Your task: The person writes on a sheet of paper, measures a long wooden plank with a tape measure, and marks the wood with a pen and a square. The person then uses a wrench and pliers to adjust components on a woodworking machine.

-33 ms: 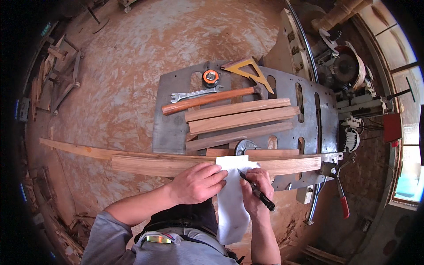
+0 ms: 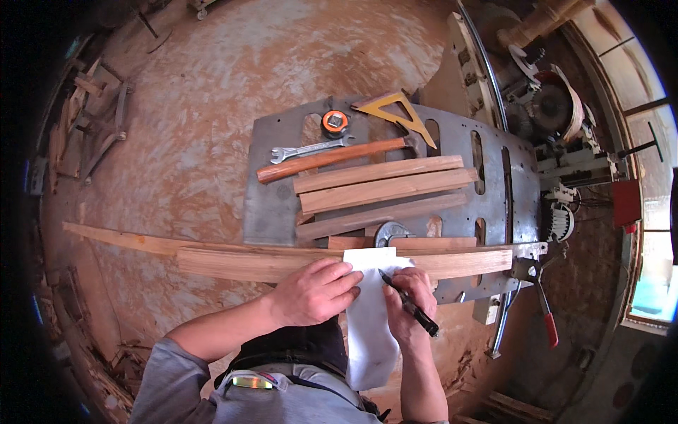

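- White paper (image 2: 371, 332) drapes over the long wooden board (image 2: 233, 263) at the lower centre of the frame, its tail hanging below the board; we judge that this loose length could drag the sheet askew.
- We see the right hand (image 2: 411, 300) with its grip pinching a black pen (image 2: 424, 320), nib down at the sheet; a slip there could smear or tear it.
- We find the left hand (image 2: 314, 291) curled against the sheet's left edge; we cannot tell whether its grip pinches or merely presses. Too light a hold could let the sheet slide.
- Just above the sheet, we notice a grey clamp (image 2: 392, 232) that could obstruct a move up the frame.
- Farther up the metal desk (image 2: 272, 219), we count wooden strips (image 2: 388, 189), a hammer (image 2: 332, 161), a wrench (image 2: 311, 150) and a yellow square (image 2: 418, 121) as clutter.
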Demonstrator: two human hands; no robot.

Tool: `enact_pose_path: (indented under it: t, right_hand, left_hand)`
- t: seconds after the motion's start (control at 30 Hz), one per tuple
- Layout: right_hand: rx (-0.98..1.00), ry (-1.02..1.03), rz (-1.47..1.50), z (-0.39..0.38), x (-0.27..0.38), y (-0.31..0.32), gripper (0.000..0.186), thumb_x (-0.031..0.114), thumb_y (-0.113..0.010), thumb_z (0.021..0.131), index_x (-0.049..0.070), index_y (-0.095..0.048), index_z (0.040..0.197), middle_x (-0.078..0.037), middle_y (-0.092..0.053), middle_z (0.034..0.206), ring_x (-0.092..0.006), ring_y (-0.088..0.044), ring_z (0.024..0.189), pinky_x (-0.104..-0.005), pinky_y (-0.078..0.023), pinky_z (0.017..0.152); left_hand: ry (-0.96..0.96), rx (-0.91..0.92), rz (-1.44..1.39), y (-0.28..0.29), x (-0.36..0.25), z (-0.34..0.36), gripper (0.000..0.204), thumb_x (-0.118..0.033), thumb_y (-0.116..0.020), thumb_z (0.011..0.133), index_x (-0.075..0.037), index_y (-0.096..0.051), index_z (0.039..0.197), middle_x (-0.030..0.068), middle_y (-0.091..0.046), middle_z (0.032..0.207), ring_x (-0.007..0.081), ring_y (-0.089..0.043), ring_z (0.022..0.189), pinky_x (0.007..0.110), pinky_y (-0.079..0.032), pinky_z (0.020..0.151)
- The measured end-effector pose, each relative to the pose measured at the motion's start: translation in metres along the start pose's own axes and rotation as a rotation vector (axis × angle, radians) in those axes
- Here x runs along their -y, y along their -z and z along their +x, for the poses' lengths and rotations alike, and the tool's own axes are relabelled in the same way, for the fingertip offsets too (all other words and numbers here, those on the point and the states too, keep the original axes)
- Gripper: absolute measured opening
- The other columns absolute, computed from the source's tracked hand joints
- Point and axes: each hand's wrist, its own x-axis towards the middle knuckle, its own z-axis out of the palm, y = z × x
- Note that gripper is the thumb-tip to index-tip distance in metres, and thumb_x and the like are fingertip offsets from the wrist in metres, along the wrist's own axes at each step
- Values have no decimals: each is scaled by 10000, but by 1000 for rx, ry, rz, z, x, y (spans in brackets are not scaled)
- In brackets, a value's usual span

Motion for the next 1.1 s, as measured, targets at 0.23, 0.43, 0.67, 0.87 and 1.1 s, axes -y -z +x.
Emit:
enact_pose_path:
  t: [0.23, 0.43, 0.67, 0.87, 1.1]
  right_hand:
    - [-18, 13, 17, 1, 0, -3, 225, -17, -798, 725, 14, -651, 891, -134, -674, 866, -320, -642, 902, -391, -530, 799]
    - [-8, 26, -4, -1, 0, -3, 197, -5, -773, 746, -12, -635, 887, -162, -665, 941, -297, -640, 920, -386, -528, 816]
    - [-11, 46, 6, -1, -3, -4, 202, -7, -777, 737, -7, -636, 882, -144, -673, 899, -304, -635, 936, -392, -523, 839]
    - [-17, 57, -31, -1, -4, -6, 229, 16, -804, 731, 26, -651, 900, -128, -683, 865, -331, -644, 930, -402, -526, 816]
    - [-1, 58, -37, -1, -5, -5, 223, 22, -798, 732, 15, -645, 894, -132, -678, 885, -316, -638, 940, -401, -524, 833]
  left_hand:
    - [21, -14, 38, -2, -2, 1, 137, -151, -722, 764, -70, -735, 874, 68, -696, 1123, 234, -611, 1079, 386, -518, 932]
    - [19, -12, 22, 1, -2, 4, 130, -142, -731, 753, -76, -740, 864, 66, -700, 1116, 236, -616, 1071, 382, -523, 913]
    - [22, -17, 32, 1, -2, 4, 133, -146, -730, 753, -76, -739, 865, 60, -700, 1112, 236, -614, 1079, 381, -523, 910]
    - [27, -23, 35, 0, -3, 4, 116, -147, -735, 756, -76, -732, 847, 60, -702, 1102, 237, -616, 1077, 385, -523, 912]
    - [27, -15, 27, 0, -3, 4, 106, -143, -739, 760, -76, -729, 842, 61, -703, 1104, 241, -619, 1076, 391, -524, 920]
